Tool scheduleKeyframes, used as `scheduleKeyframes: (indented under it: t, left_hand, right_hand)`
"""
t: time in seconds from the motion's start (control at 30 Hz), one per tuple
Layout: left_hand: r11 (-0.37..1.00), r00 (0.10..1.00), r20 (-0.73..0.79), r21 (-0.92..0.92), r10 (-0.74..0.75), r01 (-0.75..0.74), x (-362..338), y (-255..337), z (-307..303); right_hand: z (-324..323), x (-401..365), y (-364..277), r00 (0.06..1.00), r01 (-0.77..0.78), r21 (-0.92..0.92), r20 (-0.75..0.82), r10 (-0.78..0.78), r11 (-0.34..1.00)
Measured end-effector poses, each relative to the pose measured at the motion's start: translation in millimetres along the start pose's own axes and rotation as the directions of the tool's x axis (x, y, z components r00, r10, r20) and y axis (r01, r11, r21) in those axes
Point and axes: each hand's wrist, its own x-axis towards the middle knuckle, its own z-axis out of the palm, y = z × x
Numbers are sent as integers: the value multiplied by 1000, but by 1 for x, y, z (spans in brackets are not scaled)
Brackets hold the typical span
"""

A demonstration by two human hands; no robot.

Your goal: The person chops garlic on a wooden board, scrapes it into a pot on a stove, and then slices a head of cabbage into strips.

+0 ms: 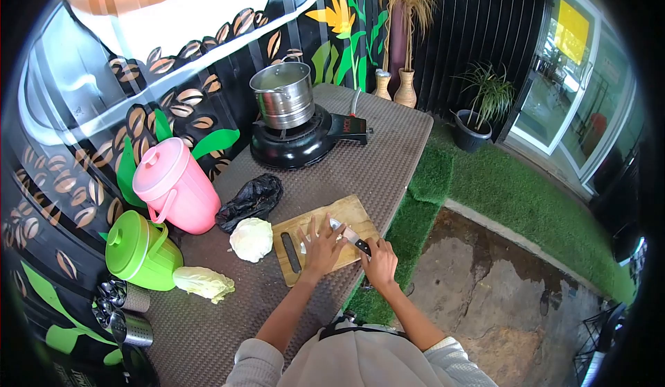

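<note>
On the wooden cutting board (286,274), my left hand (321,245) lies with its fingers spread. Small white pieces show by its fingers, too covered to name. My right hand (379,262) is closed round the black handle of a kitchen knife (361,245). The blade points left over the board, its tip close to my left fingers. Just left of the board sits a pale round cabbage (251,240). Farther left lies a napa cabbage (203,284), and behind the round one is a crumpled black plastic bag (250,201).
A steel pot (282,97) stands on a black portable stove (291,144) at the back of the table (367,158). Along the wall are a pink jug (179,186), a green jug (142,252) and metal cups (131,328) holding utensils. The table's right edge runs beside my right hand.
</note>
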Motion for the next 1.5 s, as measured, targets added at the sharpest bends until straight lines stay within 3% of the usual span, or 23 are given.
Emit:
scheduleKeyframes:
  t: [0.37, 0.5, 0.57, 0.7, 0.77, 0.9, 0.97, 1.1, 1.17, 1.3, 1.37, 1.5]
  left_hand:
    - [995, 996, -6, -54, -86, 86, 15, -8, 6]
    - [999, 999, -9, -8, -41, 41, 17, -10, 8]
    - [999, 994, -110, -25, -28, 25, 17, -11, 13]
    - [998, 987, -158, -67, 7, -17, 19, -17, 15]
    - [973, 984, -166, -231, -69, 30, 21, -18, 18]
    - [959, 970, -219, -281, -106, 42, 24, -22, 30]
    - [906, 963, -125, -386, -240, 176, 28, -19, 28]
    - [919, 974, -136, -377, -179, 116, 30, -12, 21]
    - [960, 953, -293, -281, -77, -9, 28, -13, 25]
    - [961, 970, -237, -276, -62, -6, 21, -19, 22]
    - [949, 988, -60, -293, -143, 119, 19, -19, 12]
    - [940, 994, -62, -336, -87, 62, 17, -25, 15]
  right_hand:
    - [-15, -8, 10, 1000, -22, 35, -4, 22, 999]
    - [-16, -17, 15, 996, -90, 73, 10, 90, 993]
    - [-15, -21, 20, 992, -127, 79, 20, 125, 989]
    - [-11, -24, 25, 985, -172, 132, 10, 172, 976]
    - [-12, -26, 25, 981, -193, 153, 14, 193, 969]
    - [-10, -30, 23, 977, -211, 176, 18, 211, 961]
    - [-9, -33, 23, 976, -218, 180, 22, 217, 959]
    - [-10, -36, 23, 975, -218, 200, 0, 222, 955]
    - [-11, -37, 22, 971, -234, 208, 4, 239, 950]
    - [-9, -38, 21, 967, -253, 203, 34, 252, 946]
    - [-5, -38, 20, 966, -258, 201, 42, 255, 945]
    - [-1, -39, 15, 971, -236, 220, 22, 237, 947]
